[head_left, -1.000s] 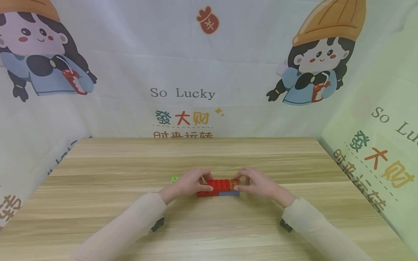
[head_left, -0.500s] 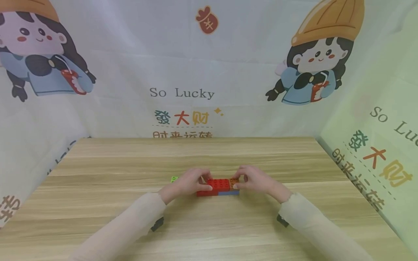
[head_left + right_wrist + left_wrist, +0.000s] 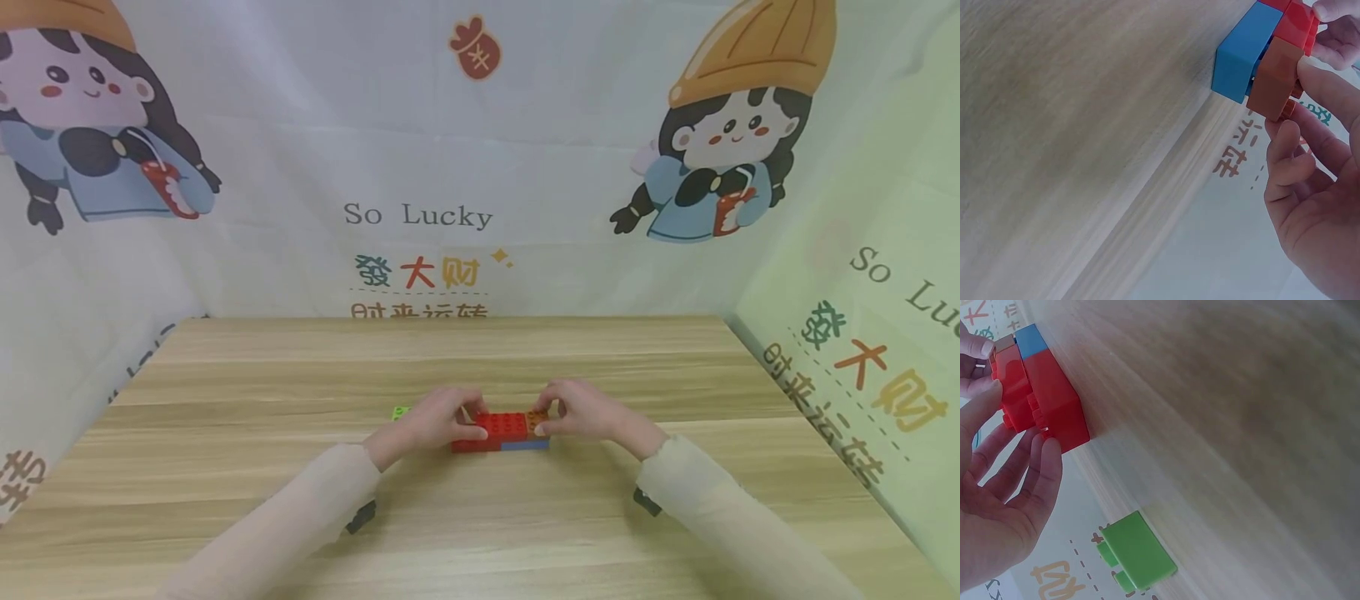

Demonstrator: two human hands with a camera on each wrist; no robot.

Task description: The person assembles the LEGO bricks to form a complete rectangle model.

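In the middle of the table, toy building bricks stand in two layers. A red brick (image 3: 1057, 400) and a blue brick (image 3: 1246, 53) lie end to end at the bottom. Above them sit an upper red brick (image 3: 502, 426) and a shorter brown brick (image 3: 1276, 76). My left hand (image 3: 435, 417) pinches the left end of the upper red brick between thumb and fingers. On the other side, my right hand (image 3: 588, 410) pinches the brown brick. In the right wrist view, a narrow gap shows between the brown and blue bricks.
A light green brick (image 3: 1140, 551) lies apart on the wooden table (image 3: 480, 533), left of the stack and partly hidden by my left hand in the head view. Printed cloth (image 3: 420, 150) hangs behind the table and along both sides.
My right wrist has shifted slightly to the left. Both hands keep their grip, and the bricks stay essentially where they were.
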